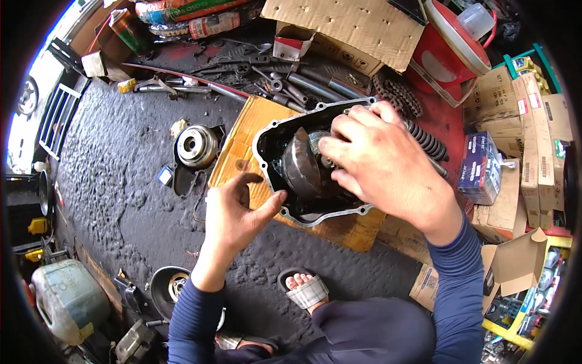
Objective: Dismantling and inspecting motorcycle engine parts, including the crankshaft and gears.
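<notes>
An open metal engine crankcase half [308, 221] lies on a flattened piece of cardboard [241, 145], a row of bolt holes around its rim. Inside it sits a rounded, dark steel crankshaft web [301, 167]. My right hand [388, 161] reaches over the far right side of the casing, fingers curled down at the part beside the web; its palm hides what the fingertips grip. At the near left rim is my left hand [233, 212], thumb and forefinger apart, with the thumb tip at the casing's edge and nothing seen in the hand.
Left of the cardboard stands a round metal flywheel [196, 147] on a dark cover. Wrenches and rods lie beyond, beside a chain [397, 94] and a coil-spring shock absorber [427, 139]. Boxes [479, 167] and a red bucket [445, 51] crowd the right. My sandalled foot [303, 290] is near.
</notes>
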Available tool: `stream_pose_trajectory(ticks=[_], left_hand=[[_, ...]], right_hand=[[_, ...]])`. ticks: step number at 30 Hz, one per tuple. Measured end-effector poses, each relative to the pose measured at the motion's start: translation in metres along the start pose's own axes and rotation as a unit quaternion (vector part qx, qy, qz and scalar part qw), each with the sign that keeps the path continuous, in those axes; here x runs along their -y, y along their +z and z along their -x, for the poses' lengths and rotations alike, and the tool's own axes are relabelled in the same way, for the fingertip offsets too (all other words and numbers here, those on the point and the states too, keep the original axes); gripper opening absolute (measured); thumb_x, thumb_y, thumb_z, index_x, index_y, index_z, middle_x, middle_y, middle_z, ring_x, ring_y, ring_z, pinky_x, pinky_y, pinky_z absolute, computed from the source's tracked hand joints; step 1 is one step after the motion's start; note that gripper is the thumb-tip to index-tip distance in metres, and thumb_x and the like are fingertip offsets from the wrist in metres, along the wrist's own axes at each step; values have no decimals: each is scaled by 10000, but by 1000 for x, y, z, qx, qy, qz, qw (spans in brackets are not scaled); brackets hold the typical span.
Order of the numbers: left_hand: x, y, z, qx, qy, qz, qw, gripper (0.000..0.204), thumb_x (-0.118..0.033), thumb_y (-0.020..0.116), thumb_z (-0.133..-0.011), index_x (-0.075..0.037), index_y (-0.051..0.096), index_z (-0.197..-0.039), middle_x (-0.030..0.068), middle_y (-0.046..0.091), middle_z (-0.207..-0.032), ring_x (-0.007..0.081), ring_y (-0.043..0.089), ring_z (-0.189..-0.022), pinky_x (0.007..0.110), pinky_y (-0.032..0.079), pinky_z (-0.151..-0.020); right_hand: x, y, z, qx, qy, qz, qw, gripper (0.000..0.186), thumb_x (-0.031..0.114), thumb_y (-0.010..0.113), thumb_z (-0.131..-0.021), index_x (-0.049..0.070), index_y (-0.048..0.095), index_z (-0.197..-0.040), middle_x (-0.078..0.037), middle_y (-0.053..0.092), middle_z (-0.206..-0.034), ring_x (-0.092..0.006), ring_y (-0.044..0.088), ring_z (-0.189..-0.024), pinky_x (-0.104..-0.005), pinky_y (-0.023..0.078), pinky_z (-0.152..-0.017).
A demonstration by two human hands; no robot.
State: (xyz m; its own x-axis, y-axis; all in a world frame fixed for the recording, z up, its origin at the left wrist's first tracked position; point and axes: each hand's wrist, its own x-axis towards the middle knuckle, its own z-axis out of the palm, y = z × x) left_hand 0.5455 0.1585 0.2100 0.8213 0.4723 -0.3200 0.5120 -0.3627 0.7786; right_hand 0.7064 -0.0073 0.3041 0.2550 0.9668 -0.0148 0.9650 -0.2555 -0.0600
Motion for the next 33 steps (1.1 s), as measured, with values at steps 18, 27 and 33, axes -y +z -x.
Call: stream_pose_trajectory(ticks=[18, 27, 33], left_hand=[[-50, 4, -38, 7, 323, -46, 945, 874, -297, 885, -528, 3, 531, -1268, 154, 686, -890, 237, 675, -756, 337, 530, -727], [-67, 22, -39, -9, 330, -145, 933, 548, -228, 766, -628, -67, 658, -1140, 167, 690, -799, 300, 686, -735, 363, 543, -691], [-60, 30, -41, -36, 309, -102, 945, 432, -271, 765, -628, -89, 707, -1015, 153, 688, -783, 301, 683, -755, 379, 541, -716]], right_hand=[[-22, 14, -3, -3, -106, 38, 994, 385, 190, 788, -621, 69, 618, -945, -63, 586, -908, -247, 559, -963, -386, 424, -867], [5, 3, 11, 24, 251, 19, 967, 589, 210, 722, -676, -6, 498, -1176, -224, 655, -789, -392, 672, -748, -450, 542, -676], [-17, -15, 16, -103, 279, -216, 930, 373, 190, 703, -649, -58, 582, -901, -168, 607, -695, -242, 625, -645, -349, 498, -625]])
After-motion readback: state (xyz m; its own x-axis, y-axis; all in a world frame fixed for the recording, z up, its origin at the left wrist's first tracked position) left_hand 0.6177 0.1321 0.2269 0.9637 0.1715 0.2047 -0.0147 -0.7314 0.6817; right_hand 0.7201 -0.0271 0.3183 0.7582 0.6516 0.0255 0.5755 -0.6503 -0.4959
